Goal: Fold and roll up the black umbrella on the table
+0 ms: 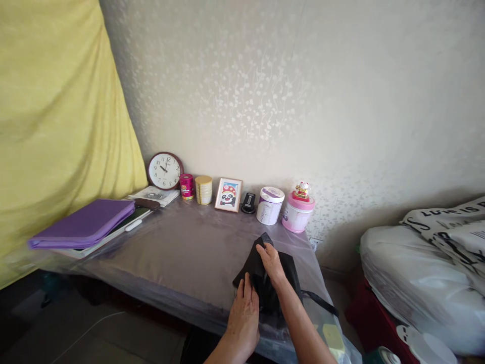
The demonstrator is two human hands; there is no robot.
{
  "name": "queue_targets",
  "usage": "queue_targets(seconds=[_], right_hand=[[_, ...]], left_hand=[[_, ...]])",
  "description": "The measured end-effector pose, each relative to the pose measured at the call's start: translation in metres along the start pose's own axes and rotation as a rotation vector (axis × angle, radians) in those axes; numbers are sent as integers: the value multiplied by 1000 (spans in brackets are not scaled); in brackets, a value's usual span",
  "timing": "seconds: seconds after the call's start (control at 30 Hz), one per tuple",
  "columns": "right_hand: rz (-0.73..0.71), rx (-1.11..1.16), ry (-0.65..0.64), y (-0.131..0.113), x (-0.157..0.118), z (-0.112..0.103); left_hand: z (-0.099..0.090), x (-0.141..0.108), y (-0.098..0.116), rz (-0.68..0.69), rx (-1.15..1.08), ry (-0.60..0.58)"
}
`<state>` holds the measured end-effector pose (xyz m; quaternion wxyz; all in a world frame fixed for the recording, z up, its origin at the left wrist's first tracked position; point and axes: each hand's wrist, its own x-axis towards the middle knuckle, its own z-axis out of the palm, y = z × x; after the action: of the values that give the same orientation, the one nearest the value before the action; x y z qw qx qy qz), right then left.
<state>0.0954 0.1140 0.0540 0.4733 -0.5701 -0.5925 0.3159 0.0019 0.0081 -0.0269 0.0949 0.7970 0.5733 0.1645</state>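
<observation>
A black fabric item [290,268] with a strap trailing to the right lies near the front right of the covered table. My right hand [271,260] grips its upper part, the fingers closed on the dark cloth. Lower and to the left, my left hand [245,308] rests against the item's near left edge with its fingers extended. The item's lower part is partly hidden behind my right forearm.
Along the wall side of the table [170,247] stand a clock [165,171], two small cans, a framed picture [228,194], a black device and two tubs [270,206]. A purple folder [83,222] lies at left; bulky bags [409,273] are at right.
</observation>
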Motion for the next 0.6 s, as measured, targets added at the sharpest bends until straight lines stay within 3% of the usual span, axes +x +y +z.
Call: queue_targets(seconds=[0.27,0.43,0.6], right_hand=[[72,-94,-114,17,9,11],[79,-118,-137,17,9,14],[117,8,-335,4,2,16]], left_hand=[[-24,-3,7,-84,-12,-36],[-33,-11,1,-88,-36,-53],[-48,-24,-6,-73,-75,51]])
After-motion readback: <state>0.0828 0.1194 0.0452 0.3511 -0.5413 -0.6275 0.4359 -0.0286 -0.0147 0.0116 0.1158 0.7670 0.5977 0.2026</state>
